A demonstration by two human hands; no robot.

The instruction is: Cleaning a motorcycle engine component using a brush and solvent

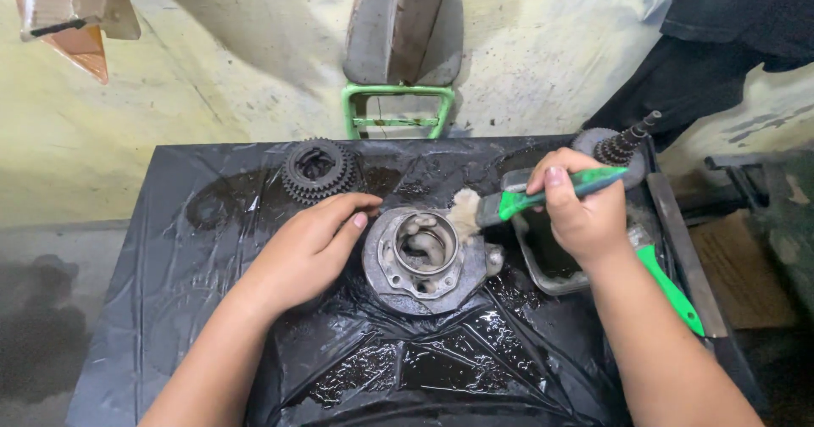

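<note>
While my left hand (309, 245) lies flat and open on the wet black plastic sheet (212, 249), its fingertips touch the left rim of the round metal housing (421, 262) in the middle of the table. That housing is grey, greasy, and hollow at its centre, and it sits just below the middle of my view. My right hand (581, 211) is closed around the green handle of a paintbrush (530, 196), thumb on top. I hold the brush nearly level, pointing left, and its pale bristles touch the upper right edge of the housing.

Just under my right hand I see a shallow grey tray (543, 270) with dark liquid in it, lying right beside the housing. A second green-handled tool (670, 287) lies along the tray's right side, its far end hidden by my wrist. Behind my left hand, near the back of the sheet, a dark stack of gears (318, 170) rests apart from everything else. At the back right corner, beyond my right hand, a gear shaft (617, 147) leans up and to the right. Against the wall behind the table stands a green metal frame (397, 109). The sheet is slick and puddled near the front edge.
</note>
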